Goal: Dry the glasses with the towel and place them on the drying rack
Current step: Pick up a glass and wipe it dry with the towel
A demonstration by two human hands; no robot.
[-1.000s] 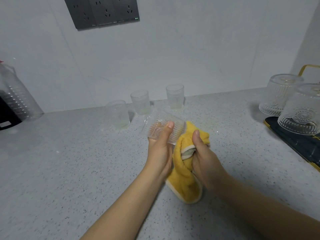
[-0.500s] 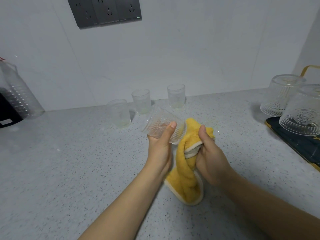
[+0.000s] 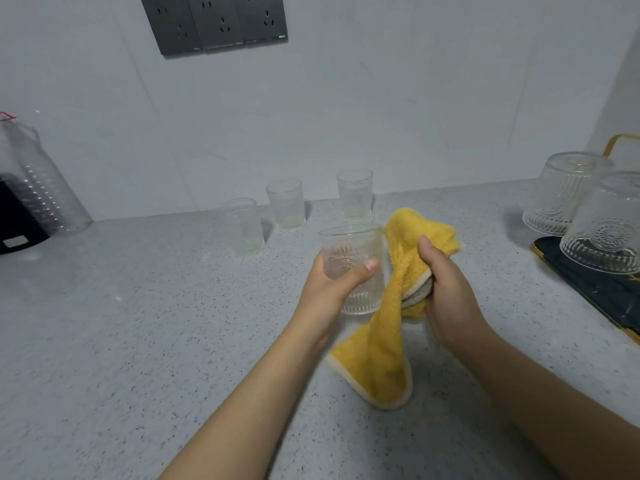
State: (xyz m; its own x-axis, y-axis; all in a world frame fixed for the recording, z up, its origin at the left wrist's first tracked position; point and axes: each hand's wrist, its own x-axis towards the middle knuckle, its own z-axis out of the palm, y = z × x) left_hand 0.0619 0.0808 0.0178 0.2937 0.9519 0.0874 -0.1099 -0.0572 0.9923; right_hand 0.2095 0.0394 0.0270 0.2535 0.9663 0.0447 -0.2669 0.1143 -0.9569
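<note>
My left hand (image 3: pixel 330 285) grips a clear ribbed glass (image 3: pixel 353 252), held upright above the counter with its mouth up. Beside it my right hand (image 3: pixel 446 292) holds a bunched yellow towel (image 3: pixel 388 344), whose lower end hangs down to the counter; the towel touches the glass's right side. Three more clear glasses (image 3: pixel 285 202) stand upright near the back wall. At the right edge a black drying rack (image 3: pixel 595 292) with a yellow rim carries two upturned glasses (image 3: pixel 609 233).
The speckled grey counter (image 3: pixel 121 341) stretches to the left and front. A clear plastic bottle (image 3: pixel 41 188) and a black object (image 3: pixel 17 223) sit at the far left by the wall. Dark wall sockets (image 3: pixel 214 22) are mounted above.
My left hand has turned the glass from lying tilted on its side to upright. The towel has come out from behind the glass and now sits beside it, and the view has moved closer.
</note>
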